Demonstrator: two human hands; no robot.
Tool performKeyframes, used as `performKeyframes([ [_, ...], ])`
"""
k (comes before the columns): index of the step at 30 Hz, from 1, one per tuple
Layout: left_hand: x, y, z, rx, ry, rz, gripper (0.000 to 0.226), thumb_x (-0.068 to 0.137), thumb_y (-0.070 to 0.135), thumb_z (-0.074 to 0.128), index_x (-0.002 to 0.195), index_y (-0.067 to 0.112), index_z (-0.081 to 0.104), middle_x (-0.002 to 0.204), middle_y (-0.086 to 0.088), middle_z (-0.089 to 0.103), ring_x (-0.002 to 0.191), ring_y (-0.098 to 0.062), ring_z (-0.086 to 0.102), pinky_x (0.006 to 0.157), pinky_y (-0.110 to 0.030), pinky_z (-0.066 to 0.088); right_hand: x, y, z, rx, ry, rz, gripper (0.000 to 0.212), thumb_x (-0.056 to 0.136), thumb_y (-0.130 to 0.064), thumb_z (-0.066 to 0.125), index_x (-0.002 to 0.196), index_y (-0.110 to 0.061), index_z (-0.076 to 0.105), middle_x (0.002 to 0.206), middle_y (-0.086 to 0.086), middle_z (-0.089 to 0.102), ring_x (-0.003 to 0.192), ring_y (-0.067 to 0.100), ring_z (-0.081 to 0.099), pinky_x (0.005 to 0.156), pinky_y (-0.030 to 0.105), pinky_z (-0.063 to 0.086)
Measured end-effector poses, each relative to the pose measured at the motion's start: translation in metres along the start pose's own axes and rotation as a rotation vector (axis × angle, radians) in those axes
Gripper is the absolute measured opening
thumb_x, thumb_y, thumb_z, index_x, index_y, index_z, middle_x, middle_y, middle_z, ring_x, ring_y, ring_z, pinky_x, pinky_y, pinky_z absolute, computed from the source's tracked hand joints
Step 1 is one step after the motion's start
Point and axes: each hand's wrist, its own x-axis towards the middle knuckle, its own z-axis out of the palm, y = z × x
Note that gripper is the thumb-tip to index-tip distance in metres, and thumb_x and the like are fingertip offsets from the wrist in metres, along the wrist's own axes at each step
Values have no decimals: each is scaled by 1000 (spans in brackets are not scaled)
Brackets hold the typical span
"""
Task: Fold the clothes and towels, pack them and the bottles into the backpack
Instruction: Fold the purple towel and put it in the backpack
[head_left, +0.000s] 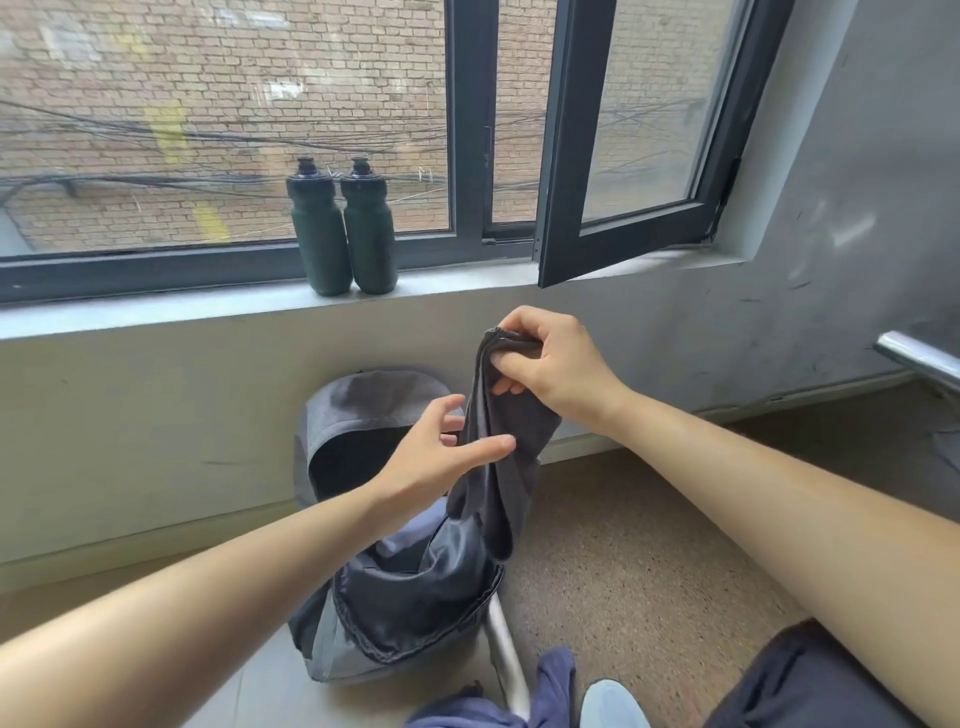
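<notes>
Head view, the only one. Right hand (550, 358) pinches the top hem of a dark grey cloth (524, 431), fingers curled round the bunched edge. The cloth hangs long and narrow, its lower end dangling over the mouth of the backpack (363, 410). Left hand (441, 452) is spread and holds nothing, its thumb laid against the cloth's side. Whether the cloth is a towel or a garment, cannot tell. The backpack stands on the floor under the window sill (156, 306), unzipped and gaping, with a fold of pale blue fabric (405, 535) showing inside. Judged progress: partly packed, one piece probably stowed and the grey cloth in hand, hanging in loose lengthwise folds, not yet in. Left to do: a blue garment (550, 691) lies crumpled on the floor at the near edge, unfolded, and both bottles are untouched. Count: one backpack; two dark green bottles, left bottle (319, 228) and right bottle (369, 228), upright and touching on the sill; three fabric pieces in sight.
</notes>
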Motion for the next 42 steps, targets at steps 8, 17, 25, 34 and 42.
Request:
performKeyframes([
  [8, 7, -9, -10, 210, 30, 103, 30, 77, 47, 74, 98, 25, 73, 93, 5, 79, 94, -18, 74, 87, -52, 59, 3, -11, 4, 73, 2, 6, 7, 91, -4, 70, 94, 0, 65, 74, 5, 68, 55, 23, 70, 55, 24, 52],
  [17, -3, -2, -31, 55, -188, -22, 18, 92, 18, 77, 100, 3, 79, 98, -12, 80, 96, -29, 77, 89, -40, 60, 8, 7, -6, 185, 51, 144, 10, 93, -3, 67, 102, 1, 66, 79, 6, 68, 53, 15, 69, 49, 20, 47],
  [25, -10, 9, -42, -391, -160, -192, 23, 91, 19, 70, 107, 2, 74, 105, -18, 77, 90, -25, 76, 73, -32, 62, 2, 33, -7, 32, -144, 359, 60, 93, -14, 72, 148, -15, 46, 140, 6, 54, 105, 25, 68, 84, 38, 58],
  [34, -8, 11, -53, -654, -75, -127, 28, 89, 18, 66, 110, 1, 74, 110, -19, 76, 94, -26, 76, 75, -32, 62, -19, 44, -7, 151, -653, 766, 84, 92, -79, 30, 123, -14, 71, 125, 7, 72, 120, 28, 63, 106, 45, 45],
  [42, -7, 15, -59, -599, -47, -83, 31, 94, 16, 67, 123, 3, 71, 119, -19, 74, 99, -28, 74, 82, -35, 62, -16, 31, 14, 552, -309, 556, 28, 97, -26, 65, 122, -13, 69, 115, 1, 74, 104, 19, 68, 93, 33, 50],
])
